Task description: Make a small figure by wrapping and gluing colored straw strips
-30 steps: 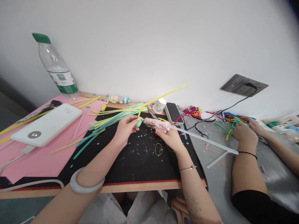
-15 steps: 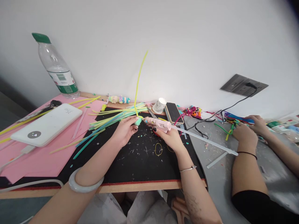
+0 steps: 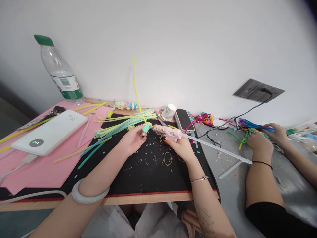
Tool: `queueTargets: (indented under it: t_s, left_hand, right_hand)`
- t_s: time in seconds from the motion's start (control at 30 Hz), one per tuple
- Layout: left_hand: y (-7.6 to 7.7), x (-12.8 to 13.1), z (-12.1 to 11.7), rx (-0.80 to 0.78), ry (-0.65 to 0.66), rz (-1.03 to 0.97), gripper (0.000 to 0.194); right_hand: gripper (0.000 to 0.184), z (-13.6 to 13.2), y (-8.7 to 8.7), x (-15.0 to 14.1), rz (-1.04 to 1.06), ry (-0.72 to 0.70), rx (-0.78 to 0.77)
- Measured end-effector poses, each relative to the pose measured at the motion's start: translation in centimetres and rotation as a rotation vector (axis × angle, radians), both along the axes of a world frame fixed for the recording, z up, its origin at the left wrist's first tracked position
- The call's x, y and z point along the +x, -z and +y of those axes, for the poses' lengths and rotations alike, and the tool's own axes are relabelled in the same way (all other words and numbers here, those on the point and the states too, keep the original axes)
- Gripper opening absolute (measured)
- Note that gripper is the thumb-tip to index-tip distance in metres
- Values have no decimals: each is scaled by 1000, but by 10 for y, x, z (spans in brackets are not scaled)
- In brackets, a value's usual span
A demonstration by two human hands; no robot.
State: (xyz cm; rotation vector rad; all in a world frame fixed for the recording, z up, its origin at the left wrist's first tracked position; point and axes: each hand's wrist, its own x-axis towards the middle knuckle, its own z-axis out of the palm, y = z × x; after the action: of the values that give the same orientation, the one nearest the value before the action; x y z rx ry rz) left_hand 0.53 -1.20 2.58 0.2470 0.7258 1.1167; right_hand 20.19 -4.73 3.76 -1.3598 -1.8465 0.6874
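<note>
Over the black mat (image 3: 146, 175), my left hand (image 3: 132, 140) pinches a small green fuzzy piece (image 3: 146, 128). A long yellow pipe cleaner (image 3: 135, 86) rises from that piece and leans left against the white wall. My right hand (image 3: 182, 147) is closed round a pink glue gun (image 3: 168, 132), its nozzle pointing left, close to the green piece. Whether the nozzle touches the piece I cannot tell. A long translucent glue stick (image 3: 218, 148) sticks out of the gun's back end. Behind my left hand lies a bundle of pastel pipe cleaners (image 3: 116, 127).
On pink paper (image 3: 56, 168) at left lies a white power bank (image 3: 51, 132), with a bottle (image 3: 60, 71) behind. A paper cup (image 3: 169, 112) and phone (image 3: 184, 119) stand beyond the gun. At right, a co-worker's hands (image 3: 260, 142) work near black cables (image 3: 213, 135).
My left hand has turned the green piece, and the yellow pipe cleaner's tip has swung to the left. My right hand and the glue gun stay about where they were.
</note>
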Motion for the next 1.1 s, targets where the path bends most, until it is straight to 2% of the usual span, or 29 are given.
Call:
queueTargets:
  t_s: [0.57,1.1]
  left_hand:
    - [1,0,1,-5,26,-14,8]
    - [3,-1,2,-8,17,-38,6]
  right_hand:
    - [33,2,0,1,-2,-18,47]
    - [34,1,1,2,-1,-18,16]
